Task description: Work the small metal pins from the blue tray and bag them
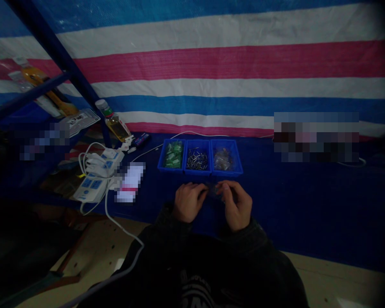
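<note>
My left hand [188, 202] and my right hand [238, 206] face each other just in front of three blue bins. Both are closed, fingertips pinching a small clear plastic bag [214, 189] between them; its contents are too dark to make out. The left bin holds small green packets [173, 156]. In the middle bin lie loose metal pins [197, 160], perhaps nails or screws. Clear plastic pieces [223, 159], which look like little bags, fill the right bin [240, 170].
Left of the bins lie a lit phone [131, 183] and white power strips [91, 186] with tangled cables. A bottle [117, 126] leans by the blue metal frame [83, 94]. Striped sheeting [192, 64] hangs behind the blue table [295, 205]. A blurred patch covers the right rear.
</note>
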`<state>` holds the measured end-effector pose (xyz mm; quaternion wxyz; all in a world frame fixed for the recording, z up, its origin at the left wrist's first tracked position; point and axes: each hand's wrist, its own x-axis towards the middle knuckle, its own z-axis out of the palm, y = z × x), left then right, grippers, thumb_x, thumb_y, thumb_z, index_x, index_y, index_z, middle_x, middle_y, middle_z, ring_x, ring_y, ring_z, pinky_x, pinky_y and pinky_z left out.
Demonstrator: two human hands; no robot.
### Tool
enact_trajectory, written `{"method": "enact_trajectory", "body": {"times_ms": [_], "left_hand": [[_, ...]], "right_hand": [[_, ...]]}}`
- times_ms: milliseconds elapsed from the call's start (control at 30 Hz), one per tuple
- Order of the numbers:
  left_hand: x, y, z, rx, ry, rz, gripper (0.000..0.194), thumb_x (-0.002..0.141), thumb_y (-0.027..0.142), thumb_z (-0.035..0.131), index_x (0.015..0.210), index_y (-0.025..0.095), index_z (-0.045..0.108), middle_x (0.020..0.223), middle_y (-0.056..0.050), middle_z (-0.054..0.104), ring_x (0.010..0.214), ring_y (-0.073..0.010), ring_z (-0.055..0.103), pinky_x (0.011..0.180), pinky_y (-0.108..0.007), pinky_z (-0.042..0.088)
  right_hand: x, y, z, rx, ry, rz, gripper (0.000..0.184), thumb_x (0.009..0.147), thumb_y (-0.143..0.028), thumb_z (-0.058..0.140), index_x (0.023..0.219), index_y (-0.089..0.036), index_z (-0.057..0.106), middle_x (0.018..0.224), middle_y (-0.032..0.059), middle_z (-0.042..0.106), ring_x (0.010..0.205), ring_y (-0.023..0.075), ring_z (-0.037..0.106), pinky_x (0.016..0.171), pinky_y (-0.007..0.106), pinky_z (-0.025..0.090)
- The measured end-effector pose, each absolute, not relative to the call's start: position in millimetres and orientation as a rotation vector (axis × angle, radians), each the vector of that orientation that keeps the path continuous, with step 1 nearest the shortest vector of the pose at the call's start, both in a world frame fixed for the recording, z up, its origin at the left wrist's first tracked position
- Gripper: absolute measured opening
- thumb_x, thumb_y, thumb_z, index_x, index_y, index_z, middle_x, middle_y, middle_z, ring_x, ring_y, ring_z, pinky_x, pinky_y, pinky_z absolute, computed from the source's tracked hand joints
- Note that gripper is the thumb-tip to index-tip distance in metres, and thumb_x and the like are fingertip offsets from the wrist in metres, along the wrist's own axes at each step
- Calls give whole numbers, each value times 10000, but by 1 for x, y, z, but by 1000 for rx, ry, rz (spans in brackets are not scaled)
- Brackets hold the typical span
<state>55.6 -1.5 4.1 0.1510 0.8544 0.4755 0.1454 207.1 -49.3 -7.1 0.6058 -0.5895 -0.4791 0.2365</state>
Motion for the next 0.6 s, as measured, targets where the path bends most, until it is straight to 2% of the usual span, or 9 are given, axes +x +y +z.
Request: {"method": "enact_trajectory", "body": {"times_ms": [100,167,233,333,467,600], "left_hand": [[56,-2,5,2463,1380,390,205,985,308,548,1143,291,678,861,-2,742,800,-182,654,747,-308,434],[57,-2,6,2484,1395,355,350,967,297,560,1316,303,596,886,-13,749,792,-194,668,756,-319,443],[57,-1,6,2510,1393,322,441,953,284,565,1392,315,534,937,-22,758,805,-208,683,778,-337,451],[58,-1,7,2513,1381,309,373,948,275,565,1318,320,582,983,-19,764,842,-217,695,802,-347,456],[59,-2,9,2481,1408,323,238,977,309,539,1198,285,625,889,-21,754,810,-208,694,797,-331,457],[59,-1,7,2452,1424,315,192,970,335,570,1143,272,622,852,-16,738,783,-212,685,785,-329,453]], "right_hand": [[207,-50,-7,-1363,-1099,549,239,991,-375,535,947,-196,687,810,35,699,675,167,640,630,295,519],[207,-50,-6,-1368,-1096,553,240,994,-375,531,946,-199,686,810,35,698,679,170,639,632,296,518],[207,-50,-6,-1370,-1100,550,246,995,-379,527,947,-198,685,810,38,696,679,173,637,627,298,516],[207,-50,-7,-1370,-1102,541,251,996,-382,526,949,-195,687,808,40,694,674,174,633,626,301,513],[207,-49,-7,-1388,-1097,546,239,995,-372,532,952,-195,687,813,35,693,670,168,631,630,297,507],[207,-49,-7,-1411,-1081,571,234,993,-374,540,957,-196,687,815,31,691,674,163,630,643,296,508]]}}
